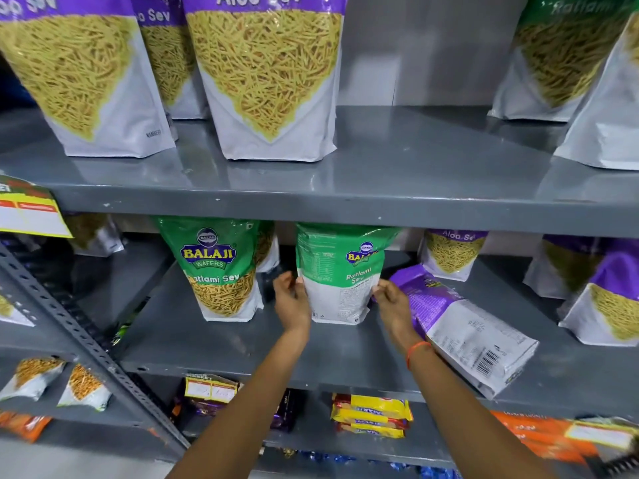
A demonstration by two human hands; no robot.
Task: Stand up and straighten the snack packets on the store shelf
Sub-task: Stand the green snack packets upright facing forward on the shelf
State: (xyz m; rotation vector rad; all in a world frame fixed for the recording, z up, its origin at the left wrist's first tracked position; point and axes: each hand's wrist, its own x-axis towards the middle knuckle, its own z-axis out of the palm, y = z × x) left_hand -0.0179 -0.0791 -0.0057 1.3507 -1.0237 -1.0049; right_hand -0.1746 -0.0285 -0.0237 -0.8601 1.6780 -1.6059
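Observation:
A green Ratlami Sev packet point(340, 274) stands upright on the middle shelf point(242, 344), turned partly sideways so its printed back shows. My left hand point(292, 300) grips its left edge and my right hand point(392, 300) grips its right edge. To its left another green Ratlami Sev packet point(219, 267) stands upright, facing front. Just right of my right hand a purple Aloo Sev packet point(463, 323) lies flat on its front, bottom end toward the shelf's front edge.
Purple Aloo Sev packets point(269, 74) stand on the upper shelf point(380, 195). More purple packets point(451, 252) stand at the middle shelf's back and right point(608, 305). Yellow biscuit packs point(371, 414) lie on the lower shelf. A slotted grey upright point(69, 323) runs at left.

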